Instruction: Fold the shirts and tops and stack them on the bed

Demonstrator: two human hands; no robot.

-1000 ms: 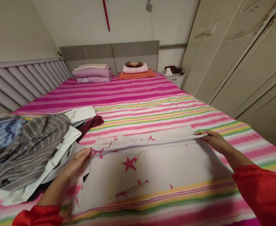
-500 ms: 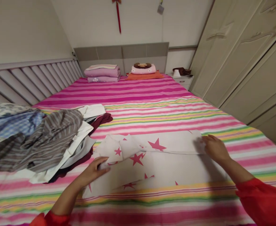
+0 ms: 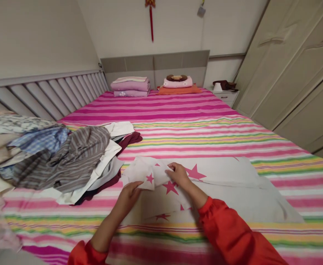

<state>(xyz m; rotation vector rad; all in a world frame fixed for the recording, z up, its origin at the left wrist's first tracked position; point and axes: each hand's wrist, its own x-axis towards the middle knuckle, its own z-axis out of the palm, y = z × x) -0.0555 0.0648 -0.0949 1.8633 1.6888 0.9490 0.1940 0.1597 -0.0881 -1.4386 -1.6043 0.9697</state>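
A white garment with pink stars [image 3: 219,197] lies spread on the striped bed, its far edge folded over in a long strip. At its left end a smaller flap is turned back on top, possibly a sleeve. My left hand [image 3: 132,193] pinches the near corner of this flap, thumb and fingers closed on the cloth. Just to the right, my right hand [image 3: 178,173] closes its fingertips on the flap's other side. Both wrists come out of red sleeves. The part of the garment beneath my right forearm is hidden.
A loose heap of clothes [image 3: 67,158], with a grey striped piece on top, lies close on the left. Folded purple bedding [image 3: 130,86] and an orange pillow [image 3: 179,89] are by the headboard [image 3: 182,60]. A wardrobe [image 3: 285,73] stands at the right.
My right hand has moved left from the garment's right end to the flap, and now grips it. My left hand has closed on the flap's corner. The view has shifted slightly left.
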